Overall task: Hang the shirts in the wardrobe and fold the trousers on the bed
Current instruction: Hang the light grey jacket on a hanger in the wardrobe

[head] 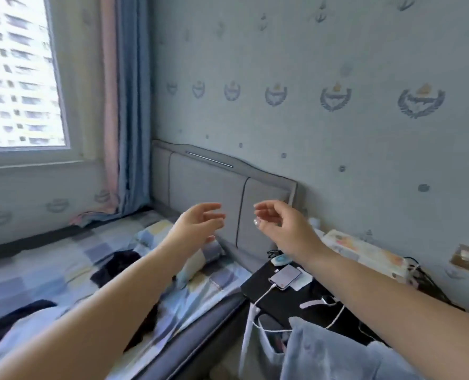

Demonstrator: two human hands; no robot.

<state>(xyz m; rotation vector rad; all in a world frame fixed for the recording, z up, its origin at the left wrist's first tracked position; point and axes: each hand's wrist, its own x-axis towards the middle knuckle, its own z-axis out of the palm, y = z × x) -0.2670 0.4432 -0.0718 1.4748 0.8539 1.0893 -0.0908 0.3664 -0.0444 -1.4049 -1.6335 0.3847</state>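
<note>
We see both bare hands raised in front of the grey padded headboard, holding nothing: the left hand has its fingers loosely spread, and the right hand has its fingers relaxed and slightly curled, the two well apart. The dark crumpled garments lie below on the bed with the blue and yellow checked sheet; whether they are shirts or trousers we cannot tell. No wardrobe is in view. We judge that the next step is to reach down, take one garment by its waistband or shoulders and shake it flat before folding or hanging. On the black bedside table a pale phone sits charging. We can read no writing or brand anywhere.
</note>
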